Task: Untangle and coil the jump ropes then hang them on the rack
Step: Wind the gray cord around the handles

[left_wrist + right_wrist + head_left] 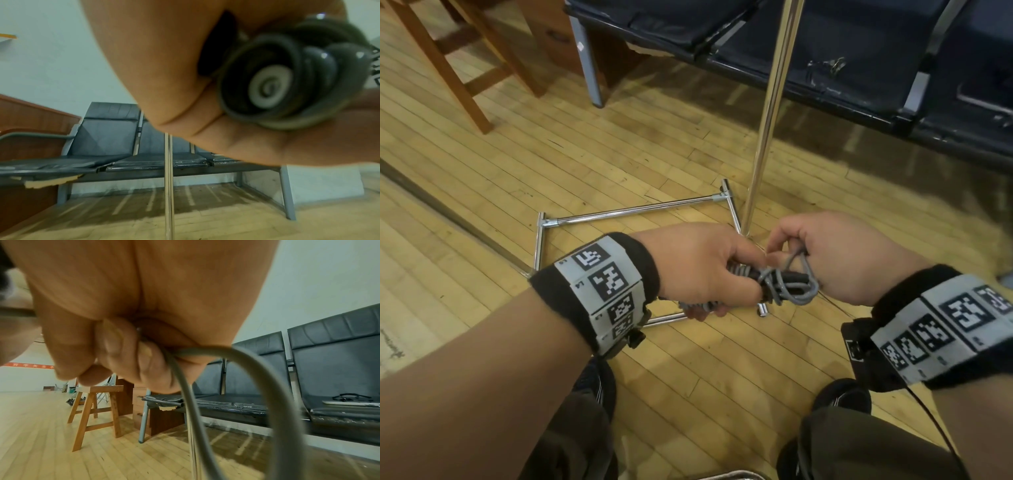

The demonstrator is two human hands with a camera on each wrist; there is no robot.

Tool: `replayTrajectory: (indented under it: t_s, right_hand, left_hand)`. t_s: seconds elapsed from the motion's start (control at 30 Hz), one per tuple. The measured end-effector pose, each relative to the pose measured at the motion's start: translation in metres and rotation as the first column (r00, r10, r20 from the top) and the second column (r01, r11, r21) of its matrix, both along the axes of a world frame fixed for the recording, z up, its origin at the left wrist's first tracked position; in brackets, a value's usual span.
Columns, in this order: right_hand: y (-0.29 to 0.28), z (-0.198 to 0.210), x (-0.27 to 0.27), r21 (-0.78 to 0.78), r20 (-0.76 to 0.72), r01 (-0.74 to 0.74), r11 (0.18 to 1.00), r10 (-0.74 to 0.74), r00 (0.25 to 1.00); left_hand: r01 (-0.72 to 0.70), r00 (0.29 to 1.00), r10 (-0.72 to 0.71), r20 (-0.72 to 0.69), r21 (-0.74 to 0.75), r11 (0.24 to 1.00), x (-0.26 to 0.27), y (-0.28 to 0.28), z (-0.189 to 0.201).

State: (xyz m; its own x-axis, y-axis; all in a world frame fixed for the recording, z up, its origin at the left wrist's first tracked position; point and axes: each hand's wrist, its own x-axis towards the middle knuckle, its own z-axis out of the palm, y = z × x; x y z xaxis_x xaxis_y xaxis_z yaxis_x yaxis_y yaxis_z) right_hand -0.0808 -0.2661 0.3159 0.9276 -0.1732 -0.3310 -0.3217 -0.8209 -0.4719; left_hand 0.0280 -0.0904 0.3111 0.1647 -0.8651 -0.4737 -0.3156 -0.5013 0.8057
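A grey jump rope [787,284] with black handles is bundled between my two hands, low over the floor. My left hand [709,270] grips the handles and the coiled cord; the handle ends [273,84] fill the left wrist view, blurred. My right hand [822,253] pinches a loop of the grey cord [236,386], which arcs out below the curled fingers [123,353]. The chrome rack [774,102] rises as a pole just behind my hands, its tube base [633,210] lying on the floor under them. The rack's top is out of view.
A row of dark blue seats [842,51] runs behind the rack, with a small cable-like thing [349,398] on one seat. A wooden stool [455,58] stands at the far left. My shoes [842,397] are on the wooden floor [551,154].
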Motion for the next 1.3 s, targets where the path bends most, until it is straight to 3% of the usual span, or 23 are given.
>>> replayTrajectory:
  t_s: [0.1,0.2,0.33,0.53,0.77,0.9,1.0,1.1,1.2,1.3]
  right_hand:
    - [0.002,0.0,0.002,-0.114,-0.084,-0.035,0.993,0.026,0.996]
    - [0.005,-0.002,0.003,-0.228,-0.126,-0.043,0.973,0.015,0.992]
    - [0.001,0.0,0.002,-0.2,-0.095,0.037,0.979,-0.057,0.994]
    - [-0.009,0.003,-0.003,-0.042,-0.001,0.154,0.987,-0.154,0.988]
    - [-0.008,0.003,-0.003,-0.017,0.033,0.162,0.987,-0.161,0.986]
    - [-0.012,0.002,-0.005,0.008,0.073,0.184,0.983,-0.184,0.98]
    - [-0.013,0.0,-0.007,0.031,0.046,0.174,0.984,-0.175,0.983]
    - [-0.01,-0.005,-0.008,0.045,-0.074,0.117,0.992,-0.113,0.991]
    - [-0.004,-0.013,-0.003,0.033,-0.16,0.047,0.998,-0.041,0.986]
    - [0.004,-0.017,0.001,0.123,-0.18,-0.063,0.99,0.085,0.98]
  left_hand:
    - [0.067,0.981,-0.083,0.175,0.092,0.994,-0.004,-0.001,-0.003]
    - [0.111,0.891,-0.177,0.417,0.179,0.978,-0.009,-0.004,-0.008]
    - [0.102,0.85,-0.173,0.497,0.167,0.981,-0.016,-0.007,-0.011]
    - [0.019,0.963,-0.021,0.268,0.012,1.0,-0.016,-0.007,-0.006]
    - [-0.014,0.913,0.004,0.408,0.021,1.0,-0.018,-0.01,-0.01]
    - [-0.061,0.926,0.07,0.37,-0.033,0.998,-0.014,-0.008,-0.008]
    - [-0.18,0.95,0.206,0.234,-0.13,0.975,-0.01,-0.007,-0.006]
    - [-0.289,0.951,0.304,0.046,-0.208,0.935,-0.004,-0.004,-0.003]
    - [-0.303,0.953,0.289,-0.095,-0.231,0.924,-0.005,-0.004,0.0]
    - [-0.256,0.961,0.219,-0.17,-0.234,0.938,-0.014,-0.005,-0.001]
